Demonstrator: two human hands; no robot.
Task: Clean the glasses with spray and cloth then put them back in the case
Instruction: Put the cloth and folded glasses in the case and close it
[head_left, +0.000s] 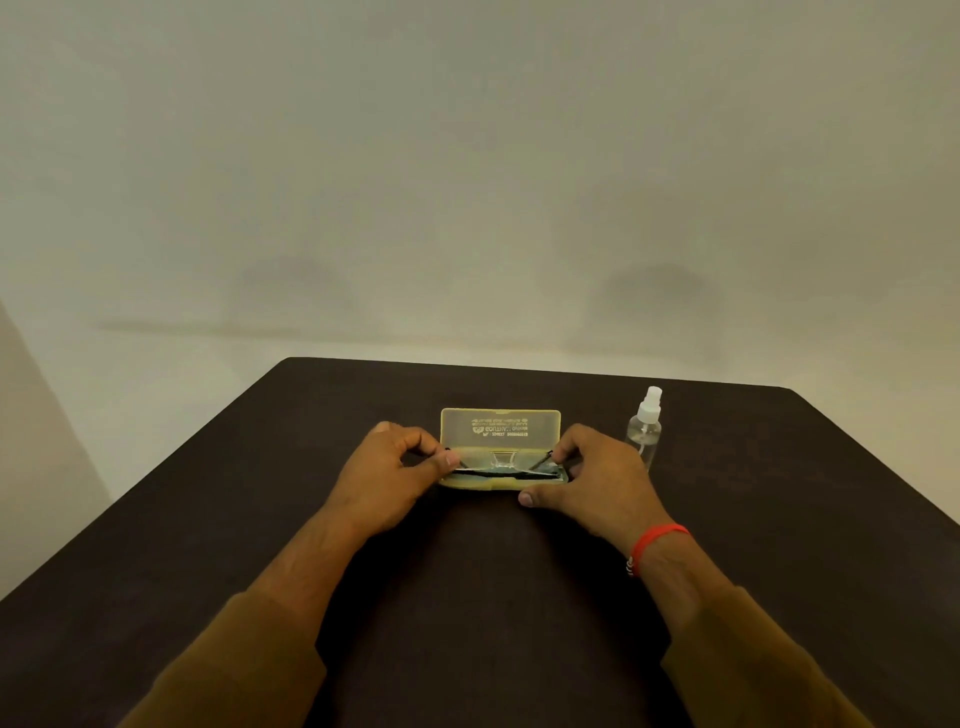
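A translucent yellow glasses case lies open on the dark table, its lid standing up at the back. Folded glasses with clear lenses and thin black arms sit in the case's lower half. My left hand pinches the left end of the glasses between thumb and fingers. My right hand pinches their right end, its thumb resting against the case's front edge. A clear spray bottle with a white nozzle stands upright to the right of the case. I see no cloth.
The table's far edge runs just behind the case, with a plain pale wall beyond. A red thread band circles my right wrist. Brown sleeves cover both forearms.
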